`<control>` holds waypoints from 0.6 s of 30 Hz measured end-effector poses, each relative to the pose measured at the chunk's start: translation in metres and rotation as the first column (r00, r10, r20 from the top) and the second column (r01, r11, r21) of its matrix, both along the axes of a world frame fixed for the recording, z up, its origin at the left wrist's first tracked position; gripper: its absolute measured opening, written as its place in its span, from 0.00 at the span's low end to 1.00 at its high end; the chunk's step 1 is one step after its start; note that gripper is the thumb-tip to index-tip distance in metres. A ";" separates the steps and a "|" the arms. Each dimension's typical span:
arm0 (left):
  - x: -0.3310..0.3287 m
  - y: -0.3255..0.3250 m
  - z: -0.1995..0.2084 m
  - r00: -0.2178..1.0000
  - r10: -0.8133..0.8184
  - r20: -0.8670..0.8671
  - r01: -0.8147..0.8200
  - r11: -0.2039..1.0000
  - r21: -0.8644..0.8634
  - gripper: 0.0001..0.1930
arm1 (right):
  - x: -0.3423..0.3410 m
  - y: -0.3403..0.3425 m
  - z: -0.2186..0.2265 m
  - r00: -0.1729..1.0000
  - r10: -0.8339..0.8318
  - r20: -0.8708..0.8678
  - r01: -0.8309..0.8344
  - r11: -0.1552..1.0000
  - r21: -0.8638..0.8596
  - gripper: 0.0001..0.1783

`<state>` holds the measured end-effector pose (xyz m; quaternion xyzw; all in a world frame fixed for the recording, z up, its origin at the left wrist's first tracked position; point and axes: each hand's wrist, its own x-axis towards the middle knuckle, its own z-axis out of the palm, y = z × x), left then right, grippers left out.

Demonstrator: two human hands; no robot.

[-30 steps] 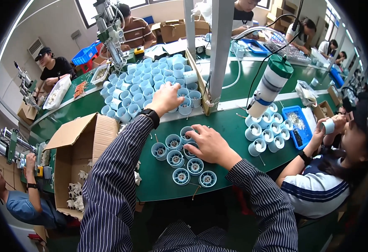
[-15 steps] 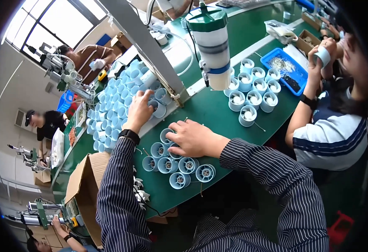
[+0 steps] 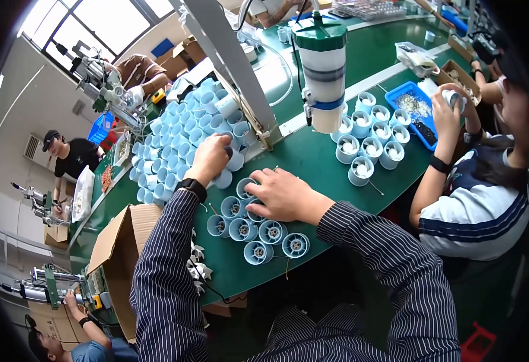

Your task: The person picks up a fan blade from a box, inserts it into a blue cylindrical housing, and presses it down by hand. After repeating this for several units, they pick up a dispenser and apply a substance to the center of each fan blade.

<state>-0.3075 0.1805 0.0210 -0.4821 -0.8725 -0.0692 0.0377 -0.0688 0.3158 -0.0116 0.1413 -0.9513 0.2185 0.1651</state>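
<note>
My left hand (image 3: 209,161) is at the right edge of a big heap of light blue plastic cups (image 3: 177,142). Its fingers are bent and closed; what they grip is hidden, with blue cups just beside and below them. Over the near group of cups, my right hand (image 3: 285,196) has its fingers apart, the fingertips and thumb by the rims of the upper cups. These near cups (image 3: 243,229) stand mouth up with small brownish parts inside, and thin wires stick out from some.
A white canister with a green lid (image 3: 320,69) hangs above the green table. Cups with white pieces inside (image 3: 370,146) stand right of it, near a blue tray (image 3: 391,96). A co-worker (image 3: 463,199) sits at the right holding a cup. A cardboard box (image 3: 117,247) is at left.
My left hand's fingers have drawn together at the heap's edge. My right hand stays over the near cups. The whole view has shifted slightly, and the co-worker at right has turned their cup.
</note>
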 end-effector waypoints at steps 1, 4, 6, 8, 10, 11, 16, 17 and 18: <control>0.006 -0.005 0.001 1.000 -0.001 0.000 0.001 1.000 -0.006 0.11 | -0.001 0.000 0.003 0.999 0.002 0.038 -0.002 1.000 0.013 0.25; 0.026 -0.023 0.003 0.997 0.069 0.045 -0.069 0.998 -0.009 0.11 | -0.001 0.002 0.007 0.996 0.001 0.086 -0.003 1.000 0.021 0.25; 0.039 -0.033 0.010 0.995 0.071 0.068 -0.069 0.997 -0.028 0.10 | -0.001 0.003 0.007 0.996 0.004 0.094 -0.005 1.000 0.016 0.25; 0.052 -0.044 0.016 0.992 0.056 0.115 -0.049 0.997 -0.056 0.10 | -0.001 0.003 0.005 0.997 0.016 0.073 -0.016 1.000 0.010 0.25; 0.061 -0.050 0.020 0.992 0.027 0.124 -0.018 0.997 -0.069 0.10 | 0.000 0.005 0.003 1.000 0.006 0.029 -0.006 1.000 -0.004 0.25; 0.065 -0.052 0.022 0.990 -0.023 0.137 0.035 0.996 -0.085 0.10 | 0.001 0.005 0.003 0.999 0.023 0.026 -0.023 1.000 0.002 0.25; 0.069 -0.069 0.022 0.971 -0.117 0.208 0.139 0.986 -0.096 0.11 | 0.001 0.003 0.006 0.998 0.030 0.052 -0.028 0.999 -0.036 0.26; 0.071 -0.072 0.021 0.972 -0.115 0.205 0.136 0.986 -0.092 0.11 | 0.001 0.003 0.005 0.998 0.035 0.057 -0.032 0.998 -0.050 0.26; 0.074 -0.074 0.022 0.972 -0.127 0.198 0.144 0.987 -0.075 0.11 | 0.002 0.004 0.007 0.997 0.036 0.064 -0.032 0.997 -0.064 0.26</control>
